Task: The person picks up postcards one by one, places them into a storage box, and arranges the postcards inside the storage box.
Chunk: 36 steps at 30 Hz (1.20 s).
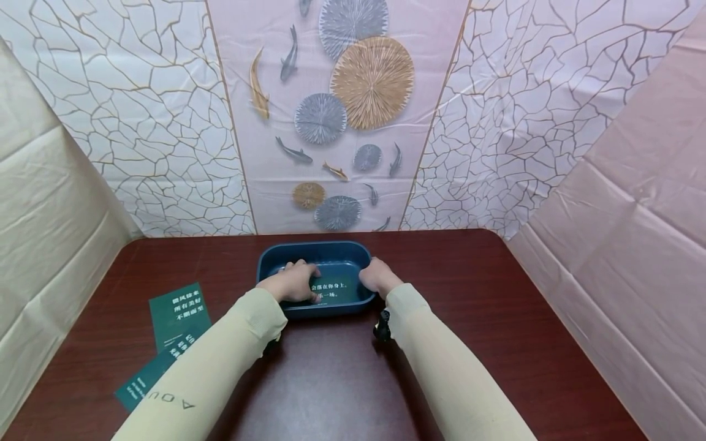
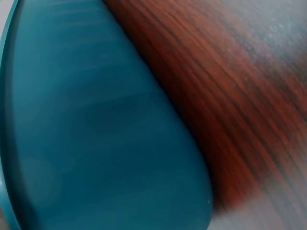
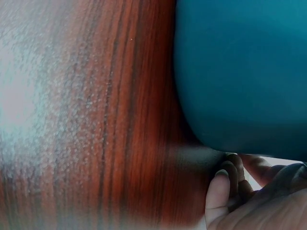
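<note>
A dark blue-green rectangular tub (image 1: pixel 315 246) stands near the table's far edge. Inside it lies a dark green card (image 1: pixel 337 293) printed with white characters. My left hand (image 1: pixel 292 282) reaches over the tub's left side, its bent fingers and thumb holding the card's left part, which they cover. At the tub's right end, my right hand (image 1: pixel 378 277) grips the rim. In the right wrist view, curled fingers (image 3: pixel 219 189) sit against the end of the tub (image 3: pixel 240 72). The left wrist view has only the tub's outer wall (image 2: pixel 105 124) and the table; that hand is out of sight there.
Two more green cards lie left of the tub on the dark red wooden table (image 1: pixel 469 294): an upper one (image 1: pixel 175 309) and a lower one (image 1: pixel 144 381), partly behind my left sleeve. A patterned cloth wall (image 1: pixel 182 153) rises behind the table.
</note>
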Motion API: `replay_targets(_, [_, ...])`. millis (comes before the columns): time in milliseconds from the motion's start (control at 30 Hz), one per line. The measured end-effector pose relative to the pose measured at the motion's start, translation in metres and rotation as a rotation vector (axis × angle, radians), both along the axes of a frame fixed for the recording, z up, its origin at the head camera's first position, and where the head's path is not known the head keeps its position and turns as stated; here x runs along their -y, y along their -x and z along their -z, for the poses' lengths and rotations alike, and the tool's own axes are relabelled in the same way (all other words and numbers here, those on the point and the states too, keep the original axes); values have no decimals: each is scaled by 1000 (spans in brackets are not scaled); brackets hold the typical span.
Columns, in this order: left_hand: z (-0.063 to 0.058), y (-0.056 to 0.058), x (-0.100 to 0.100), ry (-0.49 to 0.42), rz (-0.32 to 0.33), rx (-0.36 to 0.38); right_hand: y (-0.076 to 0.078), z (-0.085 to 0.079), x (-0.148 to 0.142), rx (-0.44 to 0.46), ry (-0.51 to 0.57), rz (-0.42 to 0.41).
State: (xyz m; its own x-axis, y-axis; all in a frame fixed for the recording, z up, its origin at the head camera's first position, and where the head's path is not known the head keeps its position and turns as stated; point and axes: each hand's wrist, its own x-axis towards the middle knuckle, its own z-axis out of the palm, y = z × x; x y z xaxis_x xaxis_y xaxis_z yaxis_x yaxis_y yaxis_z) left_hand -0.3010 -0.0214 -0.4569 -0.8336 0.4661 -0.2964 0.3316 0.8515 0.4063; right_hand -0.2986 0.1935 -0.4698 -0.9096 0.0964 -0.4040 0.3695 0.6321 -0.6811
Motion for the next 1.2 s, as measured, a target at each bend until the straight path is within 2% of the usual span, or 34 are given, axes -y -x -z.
replay_targets(233, [-1, 2, 3, 56, -26, -8, 0, -1, 2, 1, 1, 6])
replay_targets(400, [1, 3, 4, 52, -7, -14, 0, -2, 3, 8, 0, 7])
replay_targets(733, [4, 2, 2, 36, -32, -10, 1, 0, 2, 13, -3, 11])
replay_targets(933, [-7, -3, 6, -3, -24, -51, 3, 2, 0, 14, 1, 12])
replay_targets(1200, [-31, -9, 37, -198, -40, -131, 2, 2, -1, 8, 0, 0])
